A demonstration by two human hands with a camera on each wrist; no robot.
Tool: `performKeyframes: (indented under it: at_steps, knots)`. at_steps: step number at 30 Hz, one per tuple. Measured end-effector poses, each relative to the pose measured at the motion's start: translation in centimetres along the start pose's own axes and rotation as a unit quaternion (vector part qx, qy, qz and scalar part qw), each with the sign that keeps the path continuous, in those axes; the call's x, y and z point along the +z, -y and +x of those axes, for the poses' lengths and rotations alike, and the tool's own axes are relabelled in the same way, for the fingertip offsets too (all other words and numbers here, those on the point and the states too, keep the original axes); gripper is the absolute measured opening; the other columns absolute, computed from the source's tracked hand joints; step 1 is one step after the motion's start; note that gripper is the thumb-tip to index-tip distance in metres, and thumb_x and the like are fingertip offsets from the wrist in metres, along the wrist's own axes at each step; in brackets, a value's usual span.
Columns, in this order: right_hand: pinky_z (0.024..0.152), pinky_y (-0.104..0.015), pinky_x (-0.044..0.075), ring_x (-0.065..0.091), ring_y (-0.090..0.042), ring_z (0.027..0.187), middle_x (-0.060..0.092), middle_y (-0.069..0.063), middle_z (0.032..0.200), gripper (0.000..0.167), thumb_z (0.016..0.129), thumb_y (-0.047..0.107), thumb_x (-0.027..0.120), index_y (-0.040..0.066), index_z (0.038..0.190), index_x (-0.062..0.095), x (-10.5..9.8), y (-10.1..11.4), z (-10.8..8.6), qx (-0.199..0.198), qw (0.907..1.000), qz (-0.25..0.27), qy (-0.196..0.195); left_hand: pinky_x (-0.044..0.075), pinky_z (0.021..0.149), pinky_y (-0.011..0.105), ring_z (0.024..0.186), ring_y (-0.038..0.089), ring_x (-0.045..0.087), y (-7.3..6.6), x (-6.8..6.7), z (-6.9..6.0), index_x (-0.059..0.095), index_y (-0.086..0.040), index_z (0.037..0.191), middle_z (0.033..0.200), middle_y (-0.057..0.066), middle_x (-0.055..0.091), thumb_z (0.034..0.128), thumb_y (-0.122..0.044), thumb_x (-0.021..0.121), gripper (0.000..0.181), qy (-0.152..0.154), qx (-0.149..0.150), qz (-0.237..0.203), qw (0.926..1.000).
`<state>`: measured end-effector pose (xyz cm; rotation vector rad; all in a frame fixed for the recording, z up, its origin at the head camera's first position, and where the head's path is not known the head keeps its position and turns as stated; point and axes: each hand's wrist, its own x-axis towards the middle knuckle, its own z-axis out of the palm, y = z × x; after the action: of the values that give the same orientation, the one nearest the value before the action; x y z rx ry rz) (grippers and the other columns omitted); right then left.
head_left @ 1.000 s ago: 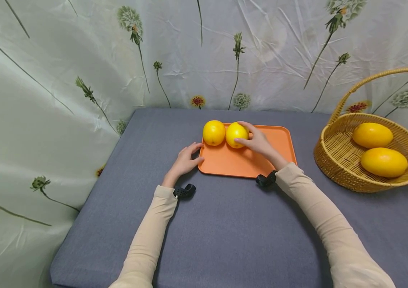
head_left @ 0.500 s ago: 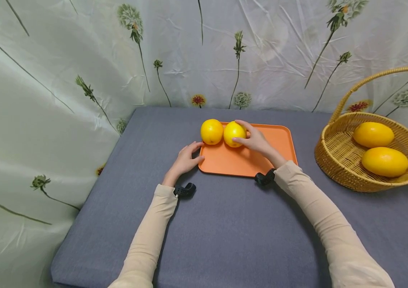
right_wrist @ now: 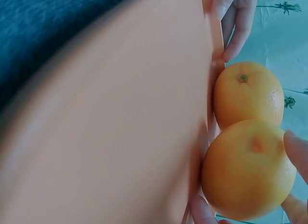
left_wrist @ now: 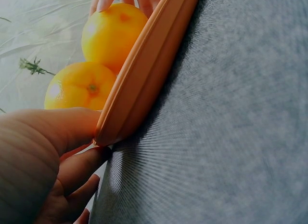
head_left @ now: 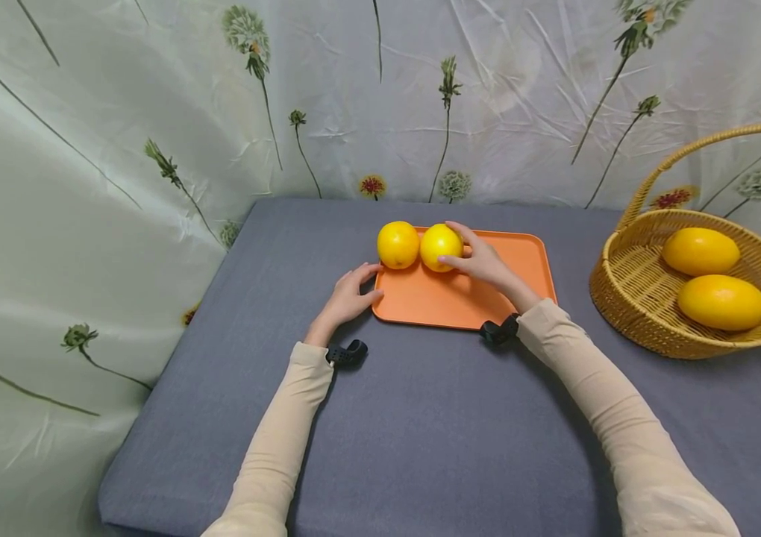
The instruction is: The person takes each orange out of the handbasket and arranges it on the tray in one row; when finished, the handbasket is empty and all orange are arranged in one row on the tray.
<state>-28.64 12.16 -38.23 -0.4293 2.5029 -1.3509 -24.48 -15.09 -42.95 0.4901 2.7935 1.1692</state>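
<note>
On the orange tray (head_left: 421, 302) two round orange fruits sit side by side at its far left corner. The right hand (head_left: 484, 265) has its fingers and thumb curled round the right-hand fruit (head_left: 440, 247), which touches the left-hand fruit (head_left: 398, 245). At the tray's left edge the left hand (head_left: 347, 297) rests with thumb and fingers spread at the rim. In the left wrist view, the thumb lies on the tray rim (left_wrist: 139, 74) and the other fingers lie beneath it. The right wrist view shows the held fruit (right_wrist: 248, 171) between the right fingertips.
A wicker basket (head_left: 649, 328) with a tall handle stands to the right of the tray, holding two yellow-orange fruits (head_left: 721, 302). Grey-blue cloth (head_left: 421, 432) covers the table. Behind it hangs a pale curtain (head_left: 367, 119) printed with flowers.
Both hands and the two fruits on the tray keep nearly the same places. The whole head view has shifted slightly.
</note>
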Motion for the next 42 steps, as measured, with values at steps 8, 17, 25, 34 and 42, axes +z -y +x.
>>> performKeyframes:
  at_steps: [8,17,25,34,42]
  knots:
    - [0.102,-0.052,0.044,0.037,-0.041,0.136,0.023,-0.022,0.153,0.081,0.089,0.030,0.063,0.022,0.152,0.013,-0.3,-0.5,-0.6,0.010,0.9998,0.014,0.013,0.011,0.120,0.049,0.145,0.028,0.025,0.2,0.2,-0.1,0.045,-0.005,0.137,0.144,0.014,0.047,0.0906,-0.019,0.058,0.050,0.004,-0.008,-0.002,1.0000]
    - [0.094,-0.049,0.050,0.042,-0.042,0.132,0.019,-0.026,0.153,0.082,0.089,0.031,0.062,0.025,0.152,0.009,-1.7,-0.4,-2.0,0.034,0.9993,0.008,0.016,0.013,0.120,0.050,0.144,0.030,0.026,0.2,0.1,-0.1,0.046,-0.004,0.136,0.142,0.016,0.048,0.0894,-0.017,0.059,0.050,-0.004,0.002,-0.001,1.0000]
    - [0.096,-0.055,0.046,0.041,-0.046,0.129,0.021,-0.029,0.150,0.076,0.092,0.028,0.058,0.016,0.151,0.011,-3.7,0.2,-4.2,0.004,0.9990,-0.042,0.015,0.012,0.119,0.051,0.144,0.031,0.025,0.2,-0.1,0.0,0.046,-0.004,0.136,0.143,0.016,0.047,0.0899,-0.018,0.058,0.050,-0.005,0.004,0.000,1.0000]
    - [0.099,-0.056,0.043,0.046,-0.046,0.124,0.034,-0.029,0.143,0.065,0.091,0.024,0.060,0.010,0.145,0.026,-5.6,-0.2,-6.5,-0.028,0.9924,-0.116,-0.027,0.012,0.120,0.050,0.144,0.030,0.025,0.2,-0.1,0.0,0.046,-0.003,0.136,0.143,0.016,0.047,0.0903,-0.018,0.058,0.049,-0.004,0.006,0.001,1.0000]
    - [0.090,-0.056,0.048,0.053,-0.045,0.114,0.044,-0.029,0.136,0.059,0.089,0.016,0.062,0.006,0.140,0.036,-7.3,-0.6,-9.1,-0.090,0.9802,-0.160,-0.073,0.014,0.119,0.050,0.144,0.030,0.026,0.2,0.1,0.1,0.046,-0.004,0.136,0.142,0.016,0.048,0.0899,-0.018,0.059,0.050,-0.005,0.010,0.007,0.9999]
